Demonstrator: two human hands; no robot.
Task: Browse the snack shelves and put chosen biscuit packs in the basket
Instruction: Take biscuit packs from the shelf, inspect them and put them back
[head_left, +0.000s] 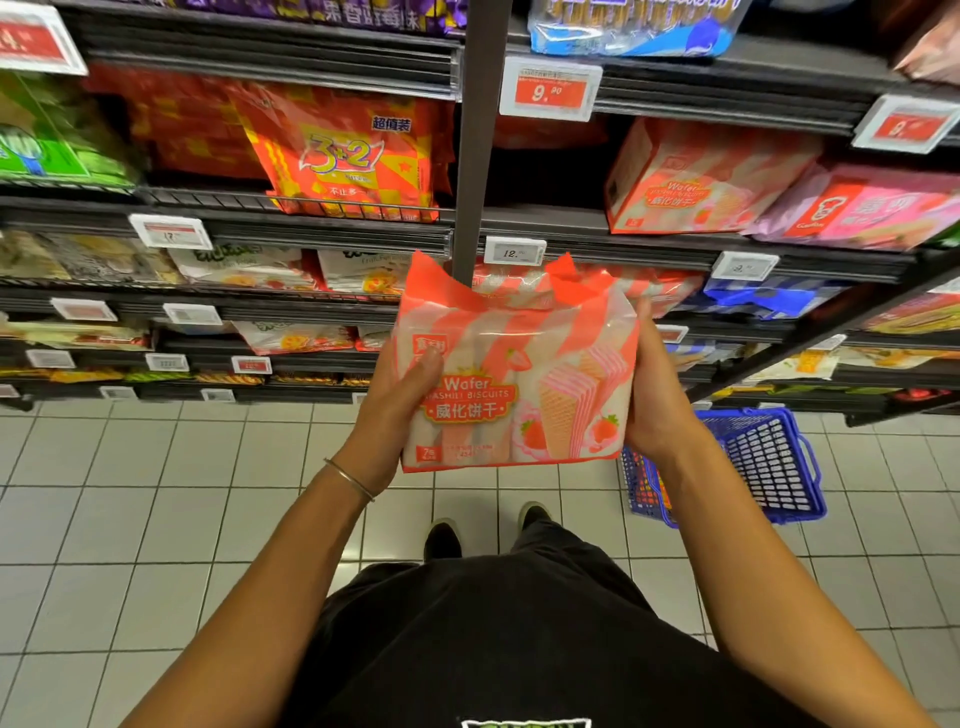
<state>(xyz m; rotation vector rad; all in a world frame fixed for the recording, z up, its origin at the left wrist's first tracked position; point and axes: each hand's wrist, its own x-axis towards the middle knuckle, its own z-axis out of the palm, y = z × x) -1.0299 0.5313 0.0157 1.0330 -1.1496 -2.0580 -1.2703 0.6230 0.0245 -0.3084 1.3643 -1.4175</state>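
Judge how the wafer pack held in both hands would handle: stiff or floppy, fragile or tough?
Probably stiff: the wafer pack keeps a boxy shape. Its glossy film looks slippery. Wafers pictured on it would likely crush if squeezed.

A thin metal bangle (349, 479) sits just behind the left hand (397, 415). Below it: black shirt (519, 649), dark shoes (442, 538).

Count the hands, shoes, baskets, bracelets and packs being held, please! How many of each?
2 hands: left hand, right hand
2 shoes
1 basket
1 bracelet
1 wafer pack, held in both hands
Total: 7
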